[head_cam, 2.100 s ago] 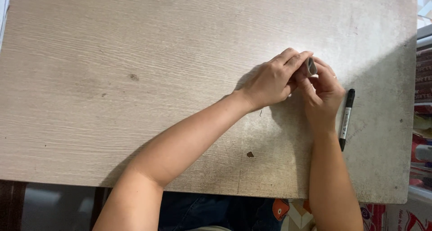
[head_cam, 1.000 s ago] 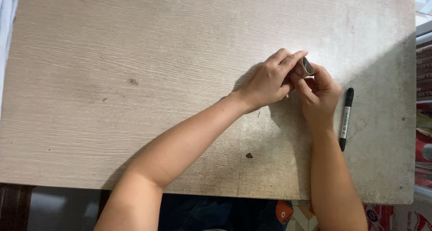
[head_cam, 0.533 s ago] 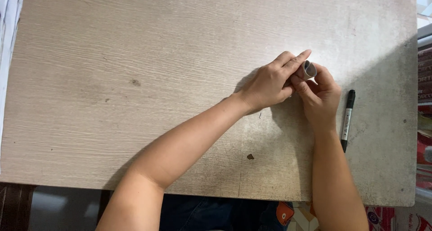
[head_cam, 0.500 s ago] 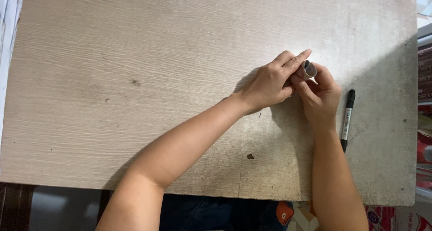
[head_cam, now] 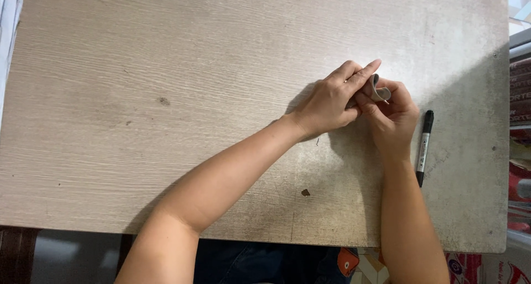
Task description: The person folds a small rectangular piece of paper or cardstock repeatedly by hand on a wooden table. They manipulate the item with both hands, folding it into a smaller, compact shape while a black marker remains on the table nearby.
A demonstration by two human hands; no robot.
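My left hand (head_cam: 331, 100) and my right hand (head_cam: 394, 117) meet over the right part of a pale wooden table (head_cam: 166, 96). Between their fingertips they pinch a small grey-brown strip (head_cam: 379, 89), curled over on itself. My left forefinger stretches out along the strip's top. Much of the strip is hidden by my fingers, so I cannot tell what it is made of. A black and white marker pen (head_cam: 423, 147) lies on the table just right of my right wrist, untouched.
White paper sheets (head_cam: 8, 40) lie at the table's far left edge. Beyond the right edge stand red and dark printed boxes (head_cam: 520, 151). The table's front edge runs along the bottom, with dark cloth and an orange item (head_cam: 347, 261) below it.
The small strip has curled further over between my fingers and my left forefinger has stretched out. Both hands stay in the same spot and the marker has not moved.
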